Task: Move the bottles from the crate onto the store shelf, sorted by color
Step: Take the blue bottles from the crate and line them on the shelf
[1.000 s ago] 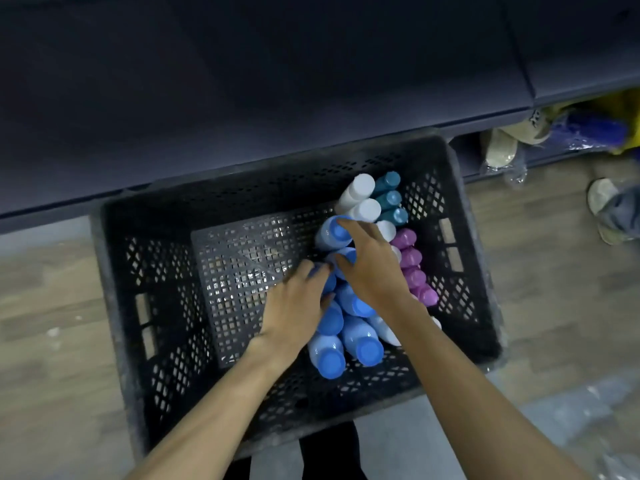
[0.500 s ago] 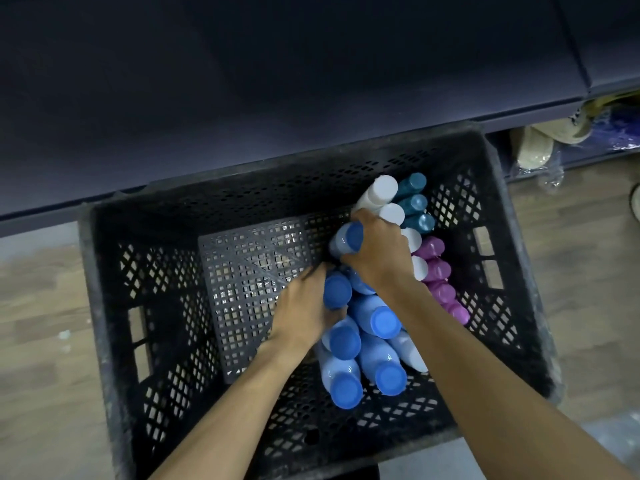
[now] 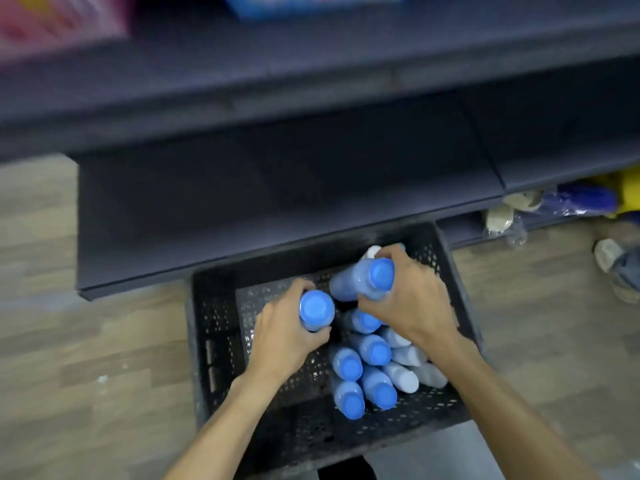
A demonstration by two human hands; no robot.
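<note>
Floor [image 3: 86, 341]: wood-look planks are carrying the black crate [image 3: 214, 341], which is sitting just in front of the shelf.
Shelf [image 3: 277, 202]: the dark lower board is lying bare, jutting out over the floor.
Right floor: a shoe [image 3: 613, 265] is resting near the shelf base.
Crate: blue-capped bottles [image 3: 367, 375] are lying inside.
</note>
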